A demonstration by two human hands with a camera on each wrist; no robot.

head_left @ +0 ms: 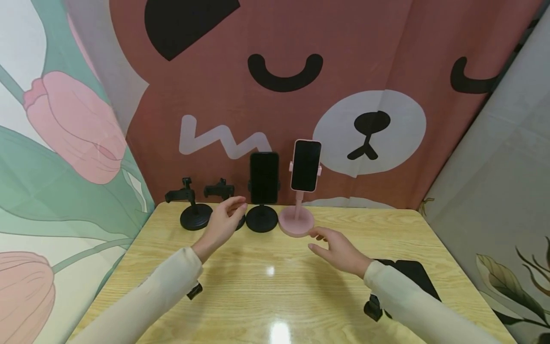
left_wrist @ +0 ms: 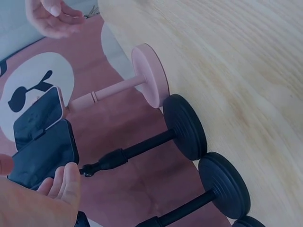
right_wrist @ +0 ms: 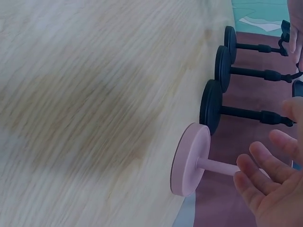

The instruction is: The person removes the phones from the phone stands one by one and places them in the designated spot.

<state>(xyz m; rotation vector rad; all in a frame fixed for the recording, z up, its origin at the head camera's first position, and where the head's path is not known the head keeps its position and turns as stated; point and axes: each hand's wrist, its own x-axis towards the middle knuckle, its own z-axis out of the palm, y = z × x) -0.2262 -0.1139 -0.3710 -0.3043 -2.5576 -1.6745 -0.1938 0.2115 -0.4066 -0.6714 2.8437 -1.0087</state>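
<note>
Head view: both hands hover open over the tabletop (head_left: 275, 286), holding nothing. Just beyond the right hand (head_left: 339, 251) stands the pink phone stand (head_left: 297, 220); the left hand (head_left: 223, 222) fronts the black stands (head_left: 261, 219). Steadying bases first seems wise.

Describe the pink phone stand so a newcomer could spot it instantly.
On the wooden table, four stands line the back edge before the bear curtain. The pink phone stand is rightmost, just beyond the right hand. It alone is pink; the others are black.
</note>
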